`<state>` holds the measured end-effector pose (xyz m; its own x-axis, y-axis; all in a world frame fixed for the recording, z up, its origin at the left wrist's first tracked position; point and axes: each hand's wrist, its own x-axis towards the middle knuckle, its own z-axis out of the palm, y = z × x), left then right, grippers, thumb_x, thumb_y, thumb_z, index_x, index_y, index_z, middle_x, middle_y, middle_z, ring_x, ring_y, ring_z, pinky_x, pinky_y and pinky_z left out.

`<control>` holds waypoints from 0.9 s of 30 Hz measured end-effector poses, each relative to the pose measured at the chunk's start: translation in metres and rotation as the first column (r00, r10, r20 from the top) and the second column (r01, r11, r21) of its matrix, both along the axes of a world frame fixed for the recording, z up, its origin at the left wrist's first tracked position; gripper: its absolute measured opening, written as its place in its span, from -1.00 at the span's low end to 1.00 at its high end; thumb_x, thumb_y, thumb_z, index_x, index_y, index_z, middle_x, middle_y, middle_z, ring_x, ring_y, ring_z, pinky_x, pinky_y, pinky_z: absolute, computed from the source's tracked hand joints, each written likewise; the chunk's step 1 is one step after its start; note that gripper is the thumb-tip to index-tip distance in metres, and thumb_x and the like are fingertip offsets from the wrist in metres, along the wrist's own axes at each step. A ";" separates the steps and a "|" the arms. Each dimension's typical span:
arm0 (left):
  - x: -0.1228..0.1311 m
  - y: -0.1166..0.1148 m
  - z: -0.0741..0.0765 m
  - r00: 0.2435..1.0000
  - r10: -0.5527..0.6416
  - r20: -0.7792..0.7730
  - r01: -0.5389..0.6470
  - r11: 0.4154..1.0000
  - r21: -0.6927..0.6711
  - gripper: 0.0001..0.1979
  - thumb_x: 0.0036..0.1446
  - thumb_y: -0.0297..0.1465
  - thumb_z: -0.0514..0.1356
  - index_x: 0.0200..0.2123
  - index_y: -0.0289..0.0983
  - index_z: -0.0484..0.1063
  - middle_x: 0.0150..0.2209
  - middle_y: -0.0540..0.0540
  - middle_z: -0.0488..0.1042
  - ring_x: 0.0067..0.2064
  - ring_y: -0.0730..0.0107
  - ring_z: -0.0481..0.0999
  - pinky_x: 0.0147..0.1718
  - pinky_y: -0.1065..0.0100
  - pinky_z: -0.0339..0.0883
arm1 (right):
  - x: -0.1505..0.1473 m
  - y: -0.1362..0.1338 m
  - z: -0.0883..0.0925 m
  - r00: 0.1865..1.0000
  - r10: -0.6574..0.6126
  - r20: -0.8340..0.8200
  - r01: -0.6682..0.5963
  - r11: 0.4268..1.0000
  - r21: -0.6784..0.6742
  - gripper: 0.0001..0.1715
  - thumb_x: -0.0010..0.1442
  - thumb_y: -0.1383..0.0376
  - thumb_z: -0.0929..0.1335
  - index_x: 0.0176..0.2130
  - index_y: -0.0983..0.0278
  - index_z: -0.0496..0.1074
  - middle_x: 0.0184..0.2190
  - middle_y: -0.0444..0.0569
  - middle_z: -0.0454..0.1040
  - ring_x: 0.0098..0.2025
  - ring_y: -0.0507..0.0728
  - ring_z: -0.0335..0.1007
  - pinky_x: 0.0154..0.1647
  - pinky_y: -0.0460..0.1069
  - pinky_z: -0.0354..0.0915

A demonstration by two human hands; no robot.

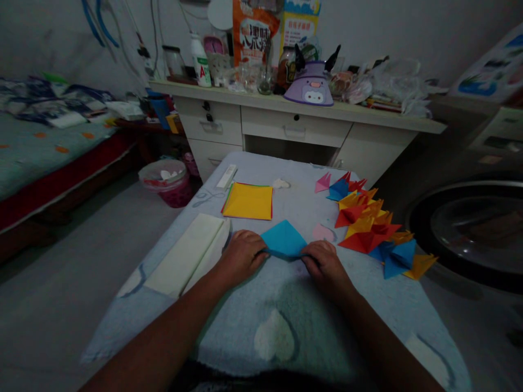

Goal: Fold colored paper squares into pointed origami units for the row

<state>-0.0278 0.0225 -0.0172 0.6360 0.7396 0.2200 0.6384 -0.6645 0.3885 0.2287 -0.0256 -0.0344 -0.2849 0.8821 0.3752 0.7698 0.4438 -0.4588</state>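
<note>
A blue sheet of origami paper, partly folded, is held low over the cloth-covered table between my two hands. My left hand pinches its left corner, while my right hand grips the right corner. The paper's far side rises to a point, and its near edge sags slightly in the middle. Beyond it sits a stack of square coloured paper with yellow on top. Several folded paper cranes in red, orange, yellow, blue and pink stand in a cluster at the right.
Left of my left hand lies a pale folded paper or packet. A small white box rests near the table's far left corner. Behind stands a white desk crowded with jars and bags. A washing machine is at the right.
</note>
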 end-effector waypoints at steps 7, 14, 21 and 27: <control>0.002 0.002 -0.009 0.994 0.111 -0.008 -0.112 0.993 -0.041 -0.80 0.24 -0.28 0.10 -0.23 -0.25 0.45 -0.30 -0.12 0.51 -0.19 0.17 0.44 -0.14 0.18 0.21 | 0.001 0.002 -0.003 0.991 -0.124 -0.052 0.122 0.992 -0.033 -0.87 0.21 0.29 0.30 -0.22 0.23 0.43 -0.31 0.01 0.50 -0.21 0.20 0.37 -0.11 0.15 0.24; 0.013 0.002 -0.004 0.979 0.200 0.031 -0.197 0.977 -0.079 -0.75 0.24 -0.23 0.09 -0.16 -0.25 0.44 -0.28 -0.13 0.50 -0.19 0.16 0.43 -0.11 0.15 0.19 | -0.003 0.003 -0.006 0.971 -0.233 -0.061 0.230 0.972 -0.056 -0.62 0.13 0.28 0.32 -0.02 0.23 0.36 -0.31 -0.01 0.46 -0.22 0.22 0.36 -0.08 0.16 0.21; 0.019 0.007 -0.007 0.965 0.249 0.082 -0.248 0.968 -0.032 -0.75 0.22 -0.23 0.11 -0.27 -0.29 0.45 -0.17 -0.19 0.44 -0.10 0.13 0.38 -0.09 0.17 0.20 | -0.005 0.006 -0.009 0.956 -0.292 -0.020 0.292 0.956 -0.034 -0.59 0.12 0.26 0.32 -0.01 0.26 0.37 -0.38 -0.03 0.44 -0.26 0.21 0.34 -0.07 0.17 0.17; 0.022 0.007 -0.007 0.964 0.241 0.112 -0.227 0.966 -0.123 -0.83 0.19 -0.29 0.13 -0.26 -0.28 0.39 -0.26 -0.14 0.44 -0.18 0.18 0.41 -0.16 0.21 0.24 | -0.006 0.005 -0.009 0.951 -0.308 0.005 0.308 0.950 -0.046 -0.58 0.09 0.27 0.34 -0.02 0.28 0.38 -0.35 0.01 0.46 -0.24 0.24 0.34 -0.07 0.20 0.17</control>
